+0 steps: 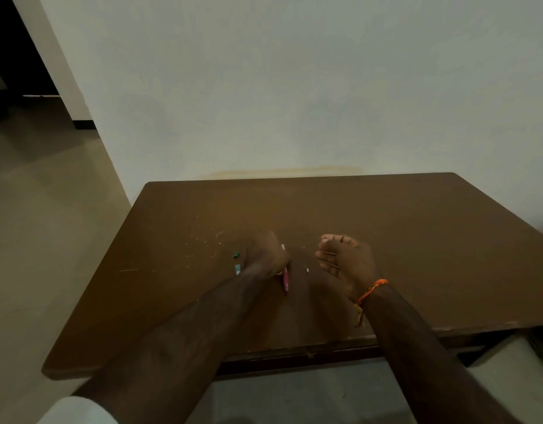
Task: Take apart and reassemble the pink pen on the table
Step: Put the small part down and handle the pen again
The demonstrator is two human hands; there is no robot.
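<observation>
My left hand (265, 255) is closed around the pink pen (285, 280), held low over the brown table (386, 240). The pink barrel sticks out below the fingers and a pale end shows above them near the knuckles. My right hand (343, 258) hovers a little to the right, fingers curled and apart, with nothing visible in it; an orange thread band is on its wrist. A tiny white piece (307, 270) lies on the table between the hands. Left of my left hand lie a small green piece (236, 255) and a small teal and white piece (237, 269).
The table stands against a pale wall. Its left edge drops off to a tiled floor, and the near edge runs just under my forearms. Small light specks are scattered on the tabletop behind my left hand.
</observation>
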